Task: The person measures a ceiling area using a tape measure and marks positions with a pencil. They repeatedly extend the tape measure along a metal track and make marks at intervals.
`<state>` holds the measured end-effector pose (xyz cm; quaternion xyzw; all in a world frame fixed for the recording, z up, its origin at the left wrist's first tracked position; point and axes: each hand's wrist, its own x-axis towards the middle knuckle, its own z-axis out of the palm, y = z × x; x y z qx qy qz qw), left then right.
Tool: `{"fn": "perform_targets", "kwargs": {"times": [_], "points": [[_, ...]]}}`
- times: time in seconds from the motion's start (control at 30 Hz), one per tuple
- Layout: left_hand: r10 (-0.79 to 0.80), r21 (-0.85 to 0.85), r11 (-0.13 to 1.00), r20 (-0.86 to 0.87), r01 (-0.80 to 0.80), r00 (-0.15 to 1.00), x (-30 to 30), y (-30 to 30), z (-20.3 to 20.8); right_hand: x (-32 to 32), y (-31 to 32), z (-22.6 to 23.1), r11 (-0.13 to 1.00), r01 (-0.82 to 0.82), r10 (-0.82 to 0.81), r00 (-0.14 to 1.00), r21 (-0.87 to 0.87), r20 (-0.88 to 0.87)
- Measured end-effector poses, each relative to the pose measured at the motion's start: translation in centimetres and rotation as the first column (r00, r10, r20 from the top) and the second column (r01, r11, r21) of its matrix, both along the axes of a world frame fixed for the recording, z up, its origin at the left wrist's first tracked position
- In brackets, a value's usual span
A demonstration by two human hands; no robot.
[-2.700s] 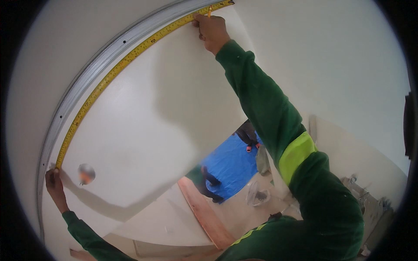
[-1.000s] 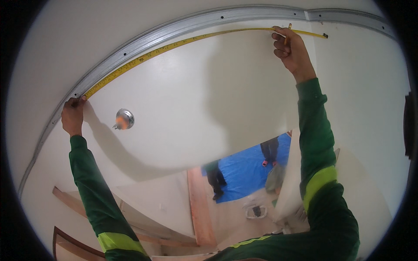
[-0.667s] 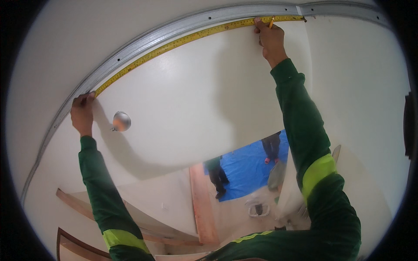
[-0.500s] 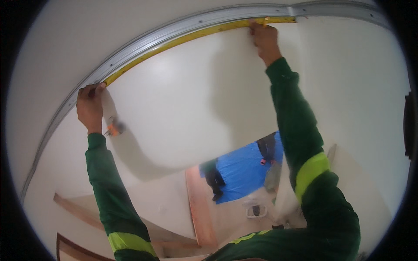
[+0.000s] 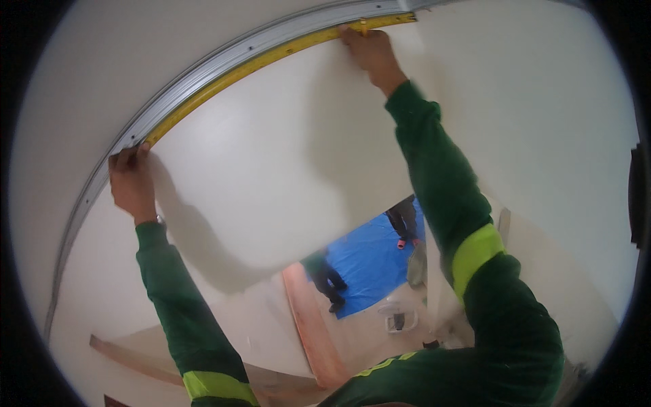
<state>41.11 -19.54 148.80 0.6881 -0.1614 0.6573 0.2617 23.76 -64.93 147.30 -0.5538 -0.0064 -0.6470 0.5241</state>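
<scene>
A yellow tape measure blade (image 5: 289, 52) stretches along the lower edge of a silver metal track (image 5: 230, 60) high on the white wall. My left hand (image 5: 131, 182) is closed at the blade's left end, its fingertips against the track; any tape case there is hidden by the fingers. Further right, my right hand (image 5: 371, 53) pinches the blade a short way from its free end. A thin orange-yellow pencil (image 5: 364, 27) sticks up from the right hand's fingers. Both arms are raised, in green sleeves with lime bands.
Far below, a blue sheet (image 5: 369, 261) covers part of the floor. Two other people's legs (image 5: 329, 285) show on and beside it. A reddish plank-like strip (image 5: 312, 325) and a whitish container (image 5: 401, 320) lie nearby. A side wall (image 5: 522, 102) meets the track's right end.
The view has turned, so track, blade and hands sit further left. Both hands keep about the same places on the blade. An orange object near my left wrist is now mostly out of sight.
</scene>
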Motion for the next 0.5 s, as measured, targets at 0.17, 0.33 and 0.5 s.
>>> {"fn": "perform_targets", "kwargs": {"times": [0.17, 0.33, 0.5], "points": [[0.036, -0.015, 0.999, -0.024, -0.036, 0.999, -0.5, -0.4, -0.3, -1.7, 1.2, -1.6, 0.992, 0.021, -0.031, 0.996, -0.123, -0.082], [0.013, -0.031, 0.999, -0.025, -0.013, 1.000, -1.2, -0.3, 0.1, -3.5, 3.7, -2.8, 0.964, -0.264, 0.264, 0.964, -0.034, -0.014], [0.003, -0.040, 0.999, 0.023, -0.002, 1.000, -0.5, -0.6, 0.3, -4.7, 5.2, -3.2, 0.900, -0.320, 0.319, 0.946, -0.295, -0.053]]}}
